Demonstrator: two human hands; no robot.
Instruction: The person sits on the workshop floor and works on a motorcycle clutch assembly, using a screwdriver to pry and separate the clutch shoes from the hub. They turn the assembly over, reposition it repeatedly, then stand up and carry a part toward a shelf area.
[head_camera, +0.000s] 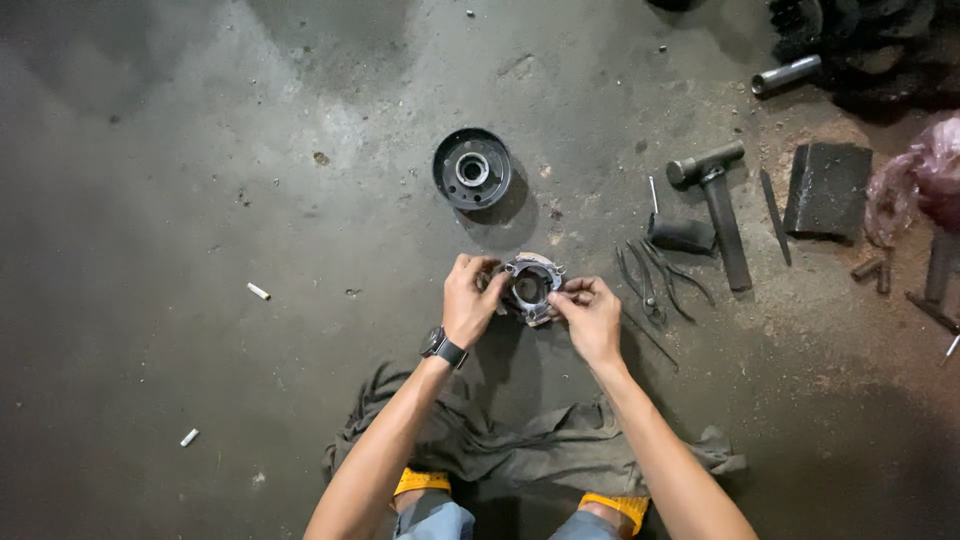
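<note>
Both hands hold a round metal ring-shaped part (530, 287) with lugs around a hollow centre, just above the concrete floor. My left hand (470, 298), with a black watch at the wrist, grips its left side. My right hand (590, 313) pinches its right edge with fingertips. A black drum-shaped pulley (472, 169) with a silver hub lies on the floor beyond the part, apart from both hands.
To the right lie pliers (650, 283), a metal hammer (718, 203), a dark block (826, 189), a metal tube (786, 74) and a pink bag (925, 175). A grey-green cloth (520, 445) is spread near my knees. Two white stubs (258, 291) lie at left.
</note>
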